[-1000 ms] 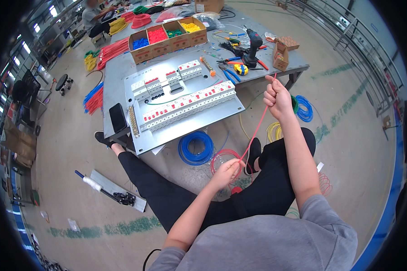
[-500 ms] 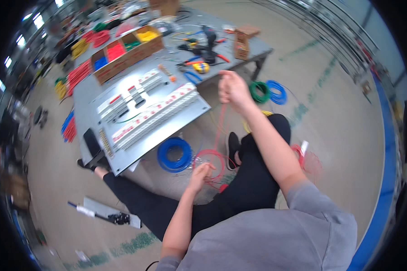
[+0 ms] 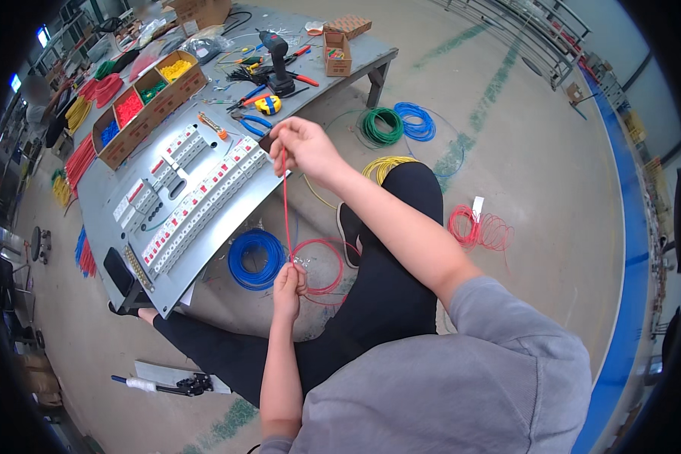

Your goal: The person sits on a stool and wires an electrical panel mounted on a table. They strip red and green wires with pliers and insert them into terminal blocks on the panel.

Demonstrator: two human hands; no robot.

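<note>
A thin red wire runs taut and nearly upright between my two hands. My right hand, held higher at the table's edge, pinches its upper part. Lower down, over the floor, my left hand is closed round the wire. Behind the left hand lies a loose coil of red wire; whether it joins the held wire I cannot tell. On the table, left of my right hand, a metal mounting plate carries a long row of white circuit breakers with red switches, and shorter rows behind it.
A blue wire coil lies below the plate. Green, blue and yellow coils lie right of the table. A cordless drill, pliers and a tape measure sit on the tabletop, beside a divided cardboard box.
My right hand has come left to the plate's corner, and my left hand has shifted slightly left. The red wire now stands straight between them. The whole view has shifted too.
</note>
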